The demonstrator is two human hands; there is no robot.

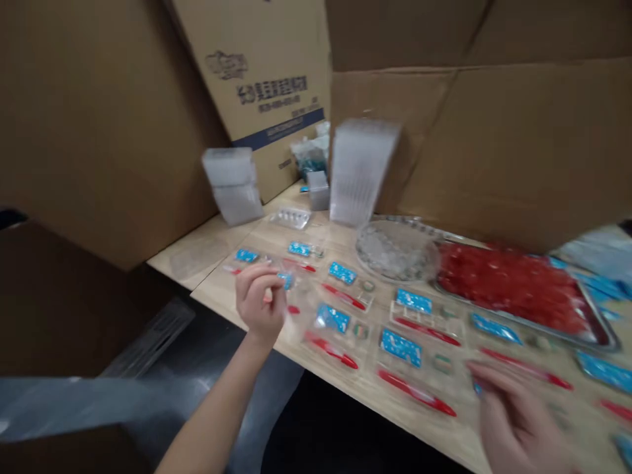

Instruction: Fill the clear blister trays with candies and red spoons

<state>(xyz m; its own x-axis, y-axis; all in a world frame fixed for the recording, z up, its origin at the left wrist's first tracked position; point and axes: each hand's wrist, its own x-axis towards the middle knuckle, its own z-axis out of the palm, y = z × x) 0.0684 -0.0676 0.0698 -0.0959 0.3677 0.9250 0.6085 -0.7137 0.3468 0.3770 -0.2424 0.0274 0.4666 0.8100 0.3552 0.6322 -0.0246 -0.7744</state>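
My left hand (260, 297) hovers over the near left part of the wooden table (232, 299), fingers curled around a clear plastic blister tray (296, 293) with a blue card in it. My right hand (513, 421) is low at the right, blurred by motion, above a clear tray; its fingers seem spread, with nothing clearly in them. Several clear trays (401, 347), each with a blue card and a red pen-like piece, lie in rows between the hands.
A metal tray of red pieces (513, 283) sits at the right beside a clear round dish (395, 250). Stacks of clear plastic trays (358, 168) (232, 184) stand at the back. Cardboard boxes (257, 79) wall in the table.
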